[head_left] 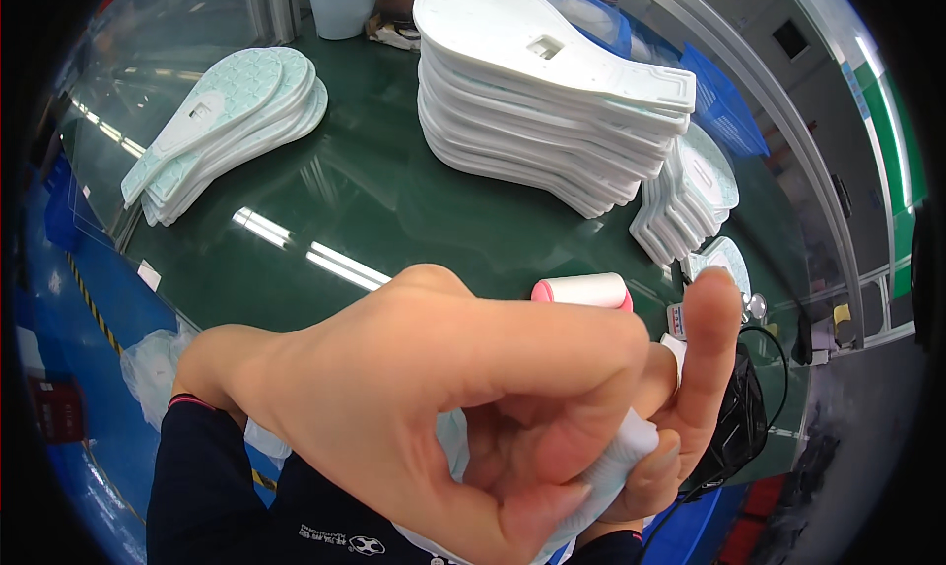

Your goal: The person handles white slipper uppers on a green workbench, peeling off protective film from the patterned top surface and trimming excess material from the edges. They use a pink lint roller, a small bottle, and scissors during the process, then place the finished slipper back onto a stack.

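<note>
My left hand [394, 378] fills the middle foreground with its fingers curled in. Its fingertips press against a pale, bluish-white, ribbed piece [606, 476], whose kind I cannot make out. Behind and to the right, partly hidden by the left, is my right hand [695, 393]. One of its fingers points up, while another digit grips the white end of the same piece. A bit of white wrapping [675, 353] shows on a right finger. Just beyond the hands, a white roll with pink ends [586, 290] lies on the dark green table [365, 181].
A tall stack of white paddle-shaped plastic parts [552, 102] stands at the far centre. Smaller stacks of mint-patterned paddle parts stand left [232, 122] and right [695, 186]. A black bag-like item [734, 422] with a cable sits near right. Blue baskets [724, 97] are at the back.
</note>
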